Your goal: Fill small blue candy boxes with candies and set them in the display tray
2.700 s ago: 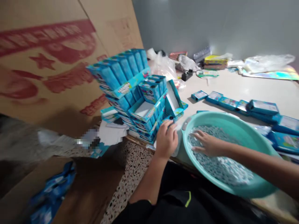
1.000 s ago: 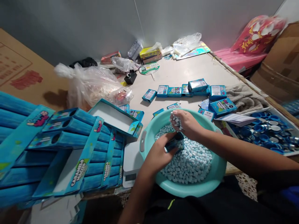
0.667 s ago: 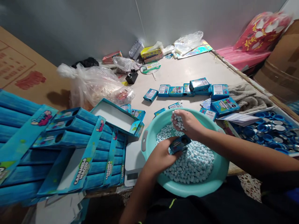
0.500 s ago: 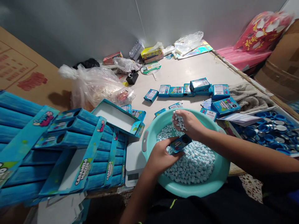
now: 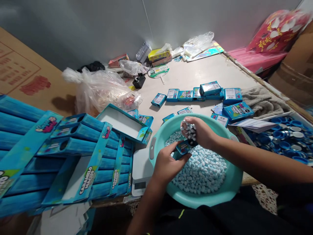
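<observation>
A teal plastic basin (image 5: pixel 233 173) holds a heap of small pale-blue and white candies (image 5: pixel 202 173). Over it my left hand (image 5: pixel 170 160) grips a small blue candy box (image 5: pixel 184 147), tilted, its dark end facing right. My right hand (image 5: pixel 199 132) is curled around a handful of candies (image 5: pixel 188 129), just above that dark end of the box. Some candies show at the edge of the right palm. Part of the box is covered by the left fingers.
Stacked blue display cartons (image 5: pixel 97 156) and a white scale (image 5: pixel 141 169) stand left of the basin. Several filled-looking blue boxes (image 5: pixel 184 95) lie behind it. Blue and silver lids (image 5: pixel 286 138) fill a tray at right, near a grey cloth (image 5: pixel 259 101). A plastic bag (image 5: pixel 97 88) sits at back left.
My right hand has lowered slightly and turned toward the box, bringing the candies close to its end. The box in my left hand has shifted a little left and up.
</observation>
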